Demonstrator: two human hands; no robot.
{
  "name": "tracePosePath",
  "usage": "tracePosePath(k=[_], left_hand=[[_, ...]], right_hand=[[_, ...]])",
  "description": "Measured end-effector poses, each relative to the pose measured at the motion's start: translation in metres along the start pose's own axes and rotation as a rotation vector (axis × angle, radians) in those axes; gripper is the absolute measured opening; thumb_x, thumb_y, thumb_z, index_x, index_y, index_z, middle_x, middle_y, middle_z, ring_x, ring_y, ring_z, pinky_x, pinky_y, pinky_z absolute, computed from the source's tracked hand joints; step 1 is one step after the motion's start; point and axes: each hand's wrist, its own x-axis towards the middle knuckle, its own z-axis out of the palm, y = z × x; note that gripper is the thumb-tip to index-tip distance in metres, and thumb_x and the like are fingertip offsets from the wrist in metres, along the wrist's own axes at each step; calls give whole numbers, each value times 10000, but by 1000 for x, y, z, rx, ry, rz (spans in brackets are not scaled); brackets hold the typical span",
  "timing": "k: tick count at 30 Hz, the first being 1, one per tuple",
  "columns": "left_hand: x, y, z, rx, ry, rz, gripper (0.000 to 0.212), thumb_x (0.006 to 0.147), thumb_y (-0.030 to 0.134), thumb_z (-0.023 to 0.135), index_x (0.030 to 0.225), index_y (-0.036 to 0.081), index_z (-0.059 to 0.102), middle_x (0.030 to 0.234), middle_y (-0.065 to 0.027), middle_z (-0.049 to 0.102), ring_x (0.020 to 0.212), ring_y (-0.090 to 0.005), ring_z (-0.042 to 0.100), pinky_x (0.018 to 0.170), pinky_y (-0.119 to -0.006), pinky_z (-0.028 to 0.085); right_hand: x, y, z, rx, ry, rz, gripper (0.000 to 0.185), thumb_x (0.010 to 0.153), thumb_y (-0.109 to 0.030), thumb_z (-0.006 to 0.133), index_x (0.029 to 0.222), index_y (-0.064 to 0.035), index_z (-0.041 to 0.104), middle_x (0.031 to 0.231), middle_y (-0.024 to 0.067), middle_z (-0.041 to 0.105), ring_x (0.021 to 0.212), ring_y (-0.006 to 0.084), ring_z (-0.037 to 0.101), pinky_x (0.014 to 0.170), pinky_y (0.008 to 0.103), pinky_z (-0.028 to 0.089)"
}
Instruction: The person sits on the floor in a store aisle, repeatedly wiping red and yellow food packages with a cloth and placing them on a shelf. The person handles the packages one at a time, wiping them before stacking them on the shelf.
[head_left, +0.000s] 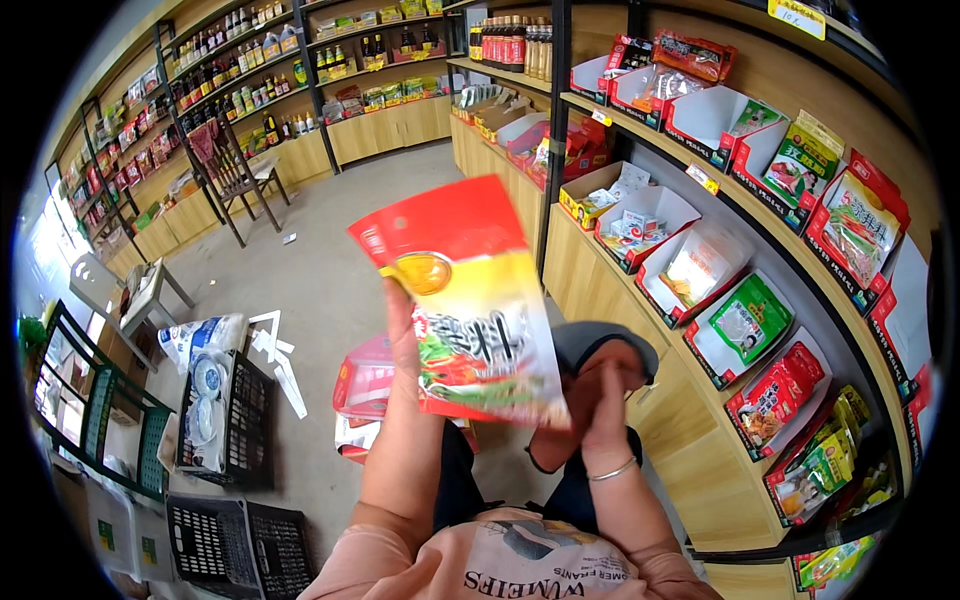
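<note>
My left hand grips the left edge of a red, yellow and white seasoning pouch, raised upright in front of me with its printed face towards the camera. Beside the pouch's lower right corner, my right hand is raised against a reddish-brown cloth with a grey edge; its fingers are partly hidden, and whether they grip the cloth cannot be made out. Below the pouch, a pink and red display box stands on the floor, partly covered by my left forearm.
Wooden shelves with pouches in open display boxes curve along my right. To the left are a black plastic crate with wrapped bowls, another black crate, a white stool and white scraps on the floor. A wooden chair stands farther off.
</note>
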Motion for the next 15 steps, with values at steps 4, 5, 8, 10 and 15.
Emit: tracePosePath(k=[4,5,8,10,15], left_hand=[[-1,-8,-34,573,263,92,493,844,460,380,1051,24,479,993,-90,547,879,-168,541,761,-284,435],[0,-9,-44,873,300,114,471,853,446,375,994,20,517,928,-76,573,822,-141,551,726,-256,434],[-2,-23,-34,828,224,-50,326,867,317,427,874,15,550,763,-12,571,661,-69,526,548,-216,413],[-8,-34,-44,440,83,-205,284,857,287,451,845,22,552,744,-1,563,644,-66,525,515,-215,407],[-16,-57,-30,214,155,-165,247,837,263,469,826,29,547,725,-10,562,625,-81,529,503,-219,405]], right_hand=[[-28,-19,12,-51,-611,37,592,807,-469,419,1186,-16,370,1089,108,480,1008,210,459,866,326,357],[-38,-18,25,-201,-685,-54,629,789,-471,445,1205,-10,343,1154,128,419,1072,239,393,905,351,306],[-46,-28,62,-893,-860,-545,701,740,-458,505,1236,-8,301,1288,180,270,1205,347,213,987,419,175],[-39,-37,80,-1193,-800,-848,592,723,-360,524,1170,-1,377,1264,209,280,1176,394,222,971,443,185],[-19,-48,109,-1437,-536,-1141,446,687,-265,584,1050,-21,493,1193,176,383,1126,346,317,942,429,245]])
